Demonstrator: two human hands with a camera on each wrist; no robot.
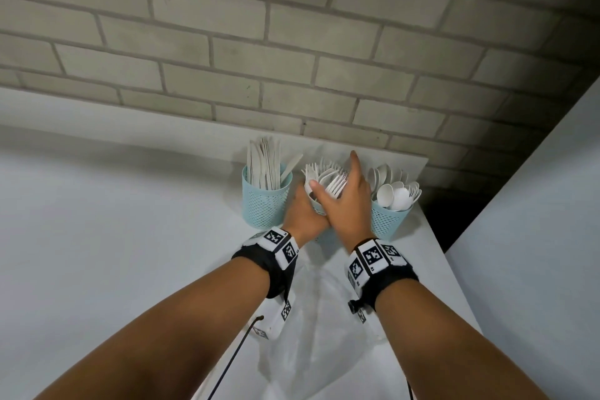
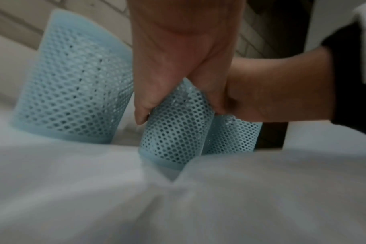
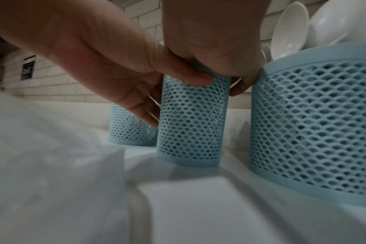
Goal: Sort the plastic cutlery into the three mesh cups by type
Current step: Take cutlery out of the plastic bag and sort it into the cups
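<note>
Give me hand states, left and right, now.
Left hand: grips the middle mesh cup, the one with forks.
Right hand: grips the same cup, thumb across its front.

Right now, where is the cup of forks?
The fork cup stands mid-row between the knife cup and spoon cup, near the brick wall.

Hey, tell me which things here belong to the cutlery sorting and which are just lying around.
Part of the job:
knife cup
fork cup, held by both hands: left hand, right hand
spoon cup
knives, forks, spoons

Just lying about:
clear plastic bag
black cable
</note>
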